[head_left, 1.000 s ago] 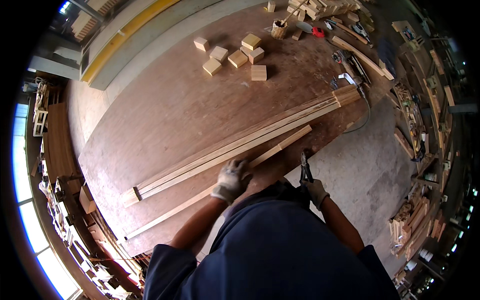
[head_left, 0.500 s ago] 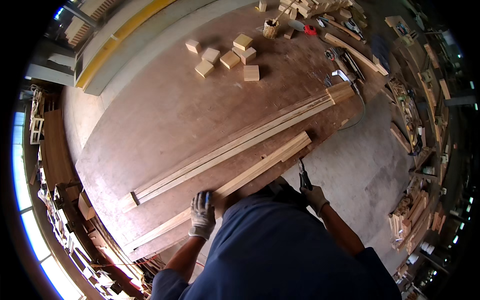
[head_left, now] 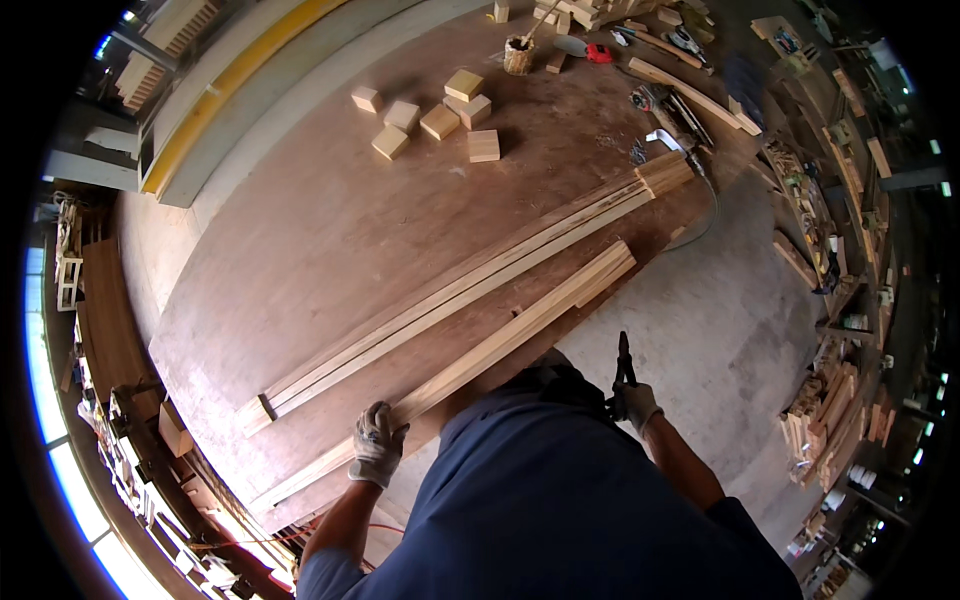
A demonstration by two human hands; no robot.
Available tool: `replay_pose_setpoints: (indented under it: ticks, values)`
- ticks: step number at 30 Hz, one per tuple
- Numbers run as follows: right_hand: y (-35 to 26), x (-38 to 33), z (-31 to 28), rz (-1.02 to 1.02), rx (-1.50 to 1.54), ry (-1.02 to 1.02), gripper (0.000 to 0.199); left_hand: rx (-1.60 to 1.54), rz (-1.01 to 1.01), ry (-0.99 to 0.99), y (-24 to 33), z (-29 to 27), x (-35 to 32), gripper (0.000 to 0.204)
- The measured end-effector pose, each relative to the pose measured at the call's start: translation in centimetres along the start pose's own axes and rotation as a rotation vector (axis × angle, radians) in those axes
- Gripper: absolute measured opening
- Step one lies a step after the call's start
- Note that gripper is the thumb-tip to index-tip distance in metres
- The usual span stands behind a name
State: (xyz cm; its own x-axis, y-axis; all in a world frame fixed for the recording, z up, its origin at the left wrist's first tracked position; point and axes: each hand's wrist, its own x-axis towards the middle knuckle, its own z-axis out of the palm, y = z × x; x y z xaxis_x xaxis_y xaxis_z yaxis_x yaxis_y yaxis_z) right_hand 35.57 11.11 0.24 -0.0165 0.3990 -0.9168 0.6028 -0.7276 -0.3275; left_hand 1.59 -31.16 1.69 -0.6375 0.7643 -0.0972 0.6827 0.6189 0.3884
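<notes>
My left hand (head_left: 377, 443), in a grey work glove, grips a long pale wooden strip (head_left: 520, 326) that lies along the near edge of the brown workbench (head_left: 300, 230). My right hand (head_left: 634, 402), also gloved, hangs off the bench at my side and holds black pliers (head_left: 624, 360) pointing up. A second bundle of long wooden strips (head_left: 470, 285) lies parallel, a little farther in on the bench.
Several small wooden blocks (head_left: 440, 120) sit at the far middle of the bench. Tools, a red item (head_left: 598, 53) and offcuts crowd the far right corner. Grey concrete floor (head_left: 720, 320) lies to the right, with timber stacks (head_left: 820, 420) beyond.
My left hand slid left along the near strip toward its left end and now grips it there. The strip has shifted nearer the bench edge. My right hand stays at my side with the pliers.
</notes>
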Motion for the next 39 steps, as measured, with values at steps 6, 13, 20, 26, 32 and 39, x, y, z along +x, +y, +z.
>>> replay_pose_setpoints:
  ticks: [6, 13, 20, 26, 32, 39]
  values:
    - [3.0, 2.0, -1.8, 0.067, -0.026, 0.044, 0.026, -0.093, 0.091, -0.036, 2.3, -0.5, 2.6, 0.059]
    - [5.5, 2.7, -2.5, 0.144, -0.056, 0.098, 0.031, -0.155, 0.123, -0.057, 3.8, -1.6, 4.8, 0.059]
    - [7.3, 2.8, -2.9, 0.174, -0.093, 0.14, 0.029, -0.123, 0.16, -0.012, 3.8, -1.6, 5.5, 0.064]
    - [4.6, 0.4, -1.6, 0.164, -0.154, 0.186, 0.028, -0.175, 0.063, -0.222, 5.5, -3.5, 7.3, 0.06]
    - [3.2, 0.7, -0.7, 0.137, -0.117, 0.171, 0.033, -0.179, 0.178, -0.092, 8.8, -9.4, 15.1, 0.053]
    - [1.8, 1.9, -0.1, 0.074, -0.202, 0.118, 0.033, 0.259, 0.2, 0.316, 12.5, -26.8, 25.4, 0.067]
